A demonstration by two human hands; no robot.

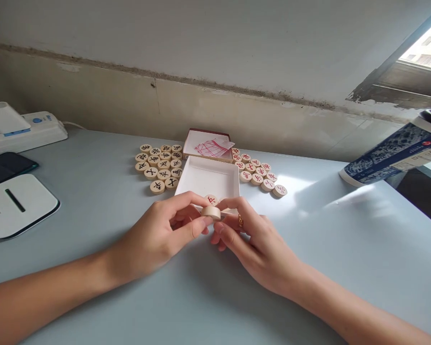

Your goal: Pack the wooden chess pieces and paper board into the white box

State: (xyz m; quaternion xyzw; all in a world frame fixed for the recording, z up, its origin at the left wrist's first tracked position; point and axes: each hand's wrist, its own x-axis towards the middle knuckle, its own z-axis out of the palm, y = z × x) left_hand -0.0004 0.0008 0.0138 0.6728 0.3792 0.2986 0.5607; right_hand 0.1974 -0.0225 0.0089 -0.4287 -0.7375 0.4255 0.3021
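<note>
My left hand [165, 235] and my right hand [253, 244] meet at the near edge of a shallow white box tray [208, 178]. Together their fingertips pinch a round wooden chess piece [211, 212], held on its side. Another piece with a red character [211, 199] lies inside the tray just behind it. Several pieces with black characters [160, 166] sit in rows left of the tray. Several with red characters [258, 173] lie to its right. Behind the tray stands the box lid [209, 146] with a folded red-lined sheet in it.
A white flat device [16, 206], a dark phone [5, 166] and a white power strip [21, 129] lie at the left. A blue-and-white patterned package [391, 155] overhangs the table's right edge. A wall runs along the back.
</note>
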